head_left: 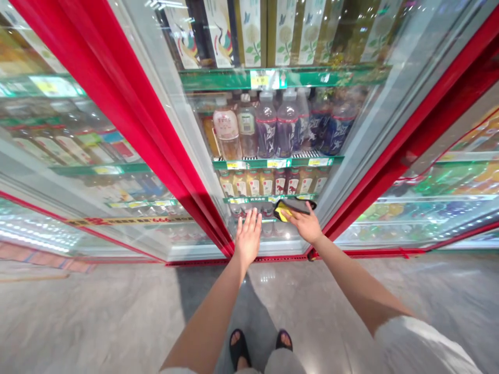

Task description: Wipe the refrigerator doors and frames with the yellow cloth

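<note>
My left hand [248, 236] is held out toward the lower part of a glass cooler door [187, 130], fingers extended and holding nothing. Whether its palm touches the glass I cannot tell. To its right, my right hand [306, 223] presses a grey and yellow cloth [296, 206] against or close to the same door, its fingers partly over the cloth. Through the glass show small juice bottles [267, 183] on one shelf and larger drink bottles [266, 124] on the shelf above.
Red door frames [128, 119] border the glass on both sides, with more drink coolers beyond. Tall cartons [251, 34] fill the top shelf. Below lies a shiny grey floor [117, 311], where my feet in dark sandals [238, 348] stand. A yellow banner strip [132, 221] runs along the left cooler.
</note>
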The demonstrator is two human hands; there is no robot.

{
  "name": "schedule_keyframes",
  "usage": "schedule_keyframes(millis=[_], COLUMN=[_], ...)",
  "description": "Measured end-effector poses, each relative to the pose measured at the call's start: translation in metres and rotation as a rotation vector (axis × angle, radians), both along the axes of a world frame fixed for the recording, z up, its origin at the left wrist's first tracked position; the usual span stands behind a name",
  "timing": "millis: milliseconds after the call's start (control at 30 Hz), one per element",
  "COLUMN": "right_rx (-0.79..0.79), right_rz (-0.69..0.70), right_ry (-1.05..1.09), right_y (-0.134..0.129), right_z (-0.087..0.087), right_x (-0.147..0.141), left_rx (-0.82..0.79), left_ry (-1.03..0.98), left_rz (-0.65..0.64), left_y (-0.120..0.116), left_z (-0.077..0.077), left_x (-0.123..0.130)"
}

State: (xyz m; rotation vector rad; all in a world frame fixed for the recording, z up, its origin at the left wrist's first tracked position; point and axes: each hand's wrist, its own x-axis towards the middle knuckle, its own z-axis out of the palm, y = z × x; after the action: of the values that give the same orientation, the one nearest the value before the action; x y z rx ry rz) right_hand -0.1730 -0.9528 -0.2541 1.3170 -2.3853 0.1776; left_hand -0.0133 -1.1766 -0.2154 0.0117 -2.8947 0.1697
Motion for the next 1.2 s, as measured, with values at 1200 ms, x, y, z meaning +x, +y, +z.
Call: schedule_keyframes(millis=[1200], right_rx=[-0.511], right_rz=[-0.467], right_ry=[0.122], right_y=[-0.091], right_z=[-0.178], right_x=[0.04], left_rx=[-0.117], left_ry=[0.363], left_rz=[-0.22], left_y=[-0.084], left_z=[-0.11], left_x=[-0.061])
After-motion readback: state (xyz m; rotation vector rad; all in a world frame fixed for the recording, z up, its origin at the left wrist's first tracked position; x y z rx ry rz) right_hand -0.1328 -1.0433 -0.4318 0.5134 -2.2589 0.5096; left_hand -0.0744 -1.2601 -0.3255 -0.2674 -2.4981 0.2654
